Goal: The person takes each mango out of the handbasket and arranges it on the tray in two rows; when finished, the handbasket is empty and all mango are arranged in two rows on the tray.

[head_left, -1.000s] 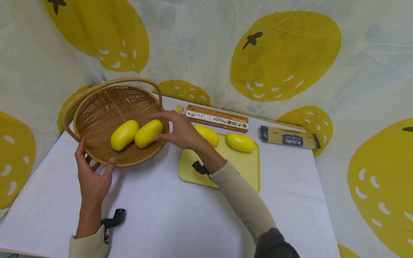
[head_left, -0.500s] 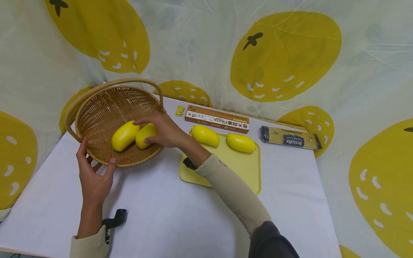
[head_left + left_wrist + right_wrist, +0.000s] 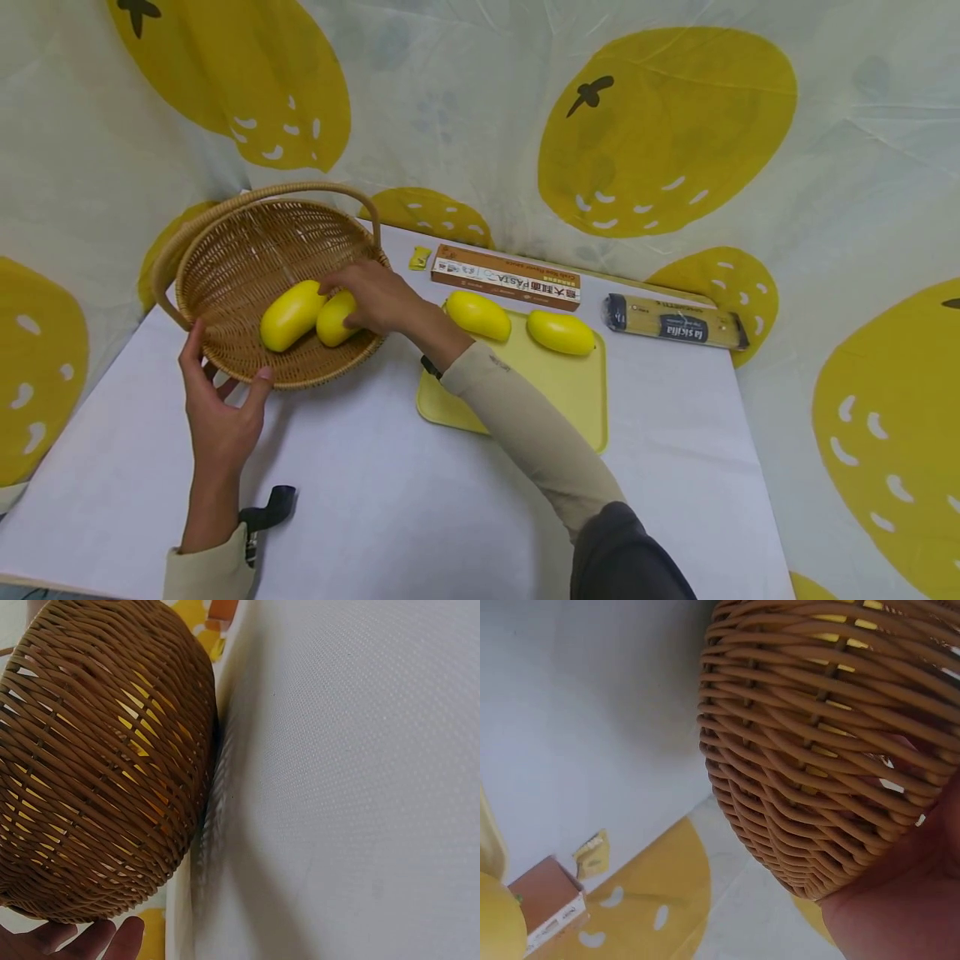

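Yellow and smooth, the oval fruit (image 3: pixel 335 318) under my right hand (image 3: pixel 375 296) lies inside the wicker basket (image 3: pixel 247 250), on the side nearest the tray, and my fingers are curled over its top and far end, gripping it. It touches a second yellow fruit (image 3: pixel 291 314) that lies just beside it, further toward the basket's middle. My right wrist crosses the basket's rim, and the sleeve (image 3: pixel 525 425) runs back over the near corner of the tray.

My left hand (image 3: pixel 219 412) cups the near edge of the basket from outside, thumb up one side and fingers spread and fairly straight against the weave; in the left wrist view only my fingertips (image 3: pixel 97 939) show below the basket's woven wall. The basket is tipped toward me, its handle arching over the back.

To the right of the basket sits a pale yellow tray (image 3: pixel 555 392) on the white table (image 3: pixel 390 492), with two more yellow fruits (image 3: pixel 477 315) (image 3: pixel 560 332) side by side along its far edge. Behind the tray lies a brown pasta box (image 3: pixel 504 276), a small yellow packet (image 3: pixel 419 257) just left of it, and further right a spaghetti packet (image 3: pixel 672 320).
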The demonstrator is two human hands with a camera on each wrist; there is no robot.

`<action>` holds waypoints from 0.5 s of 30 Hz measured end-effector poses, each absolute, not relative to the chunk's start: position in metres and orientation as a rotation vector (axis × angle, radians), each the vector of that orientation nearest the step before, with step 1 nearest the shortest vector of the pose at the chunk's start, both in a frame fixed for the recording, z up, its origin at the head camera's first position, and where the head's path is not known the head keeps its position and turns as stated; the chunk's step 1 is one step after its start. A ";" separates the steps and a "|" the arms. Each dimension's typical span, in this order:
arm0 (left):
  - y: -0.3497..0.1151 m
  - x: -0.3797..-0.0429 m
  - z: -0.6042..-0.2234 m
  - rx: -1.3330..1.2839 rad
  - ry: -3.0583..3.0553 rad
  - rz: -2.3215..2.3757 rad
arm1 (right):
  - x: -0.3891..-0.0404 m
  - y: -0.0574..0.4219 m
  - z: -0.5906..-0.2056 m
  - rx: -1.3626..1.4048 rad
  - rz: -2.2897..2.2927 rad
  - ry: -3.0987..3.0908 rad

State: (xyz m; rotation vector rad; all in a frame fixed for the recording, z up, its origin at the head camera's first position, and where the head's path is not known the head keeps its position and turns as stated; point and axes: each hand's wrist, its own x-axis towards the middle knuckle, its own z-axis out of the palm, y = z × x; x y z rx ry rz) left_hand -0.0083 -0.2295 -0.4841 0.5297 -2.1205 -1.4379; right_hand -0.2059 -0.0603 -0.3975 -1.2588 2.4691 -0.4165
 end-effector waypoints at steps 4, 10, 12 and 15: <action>-0.229 -0.008 -0.484 0.524 -2.118 -1.444 | -0.207 -0.064 -0.397 -1.240 -0.349 2.485; -0.228 -0.008 -0.484 0.509 -2.108 -1.448 | -0.207 -0.067 -0.399 -1.232 -0.271 2.510; -0.228 -0.008 -0.483 0.505 -2.102 -1.453 | -0.206 -0.067 -0.400 -1.234 -0.258 2.522; -0.228 -0.008 -0.483 0.496 -2.100 -1.448 | -0.205 -0.066 -0.402 -1.240 -0.261 2.538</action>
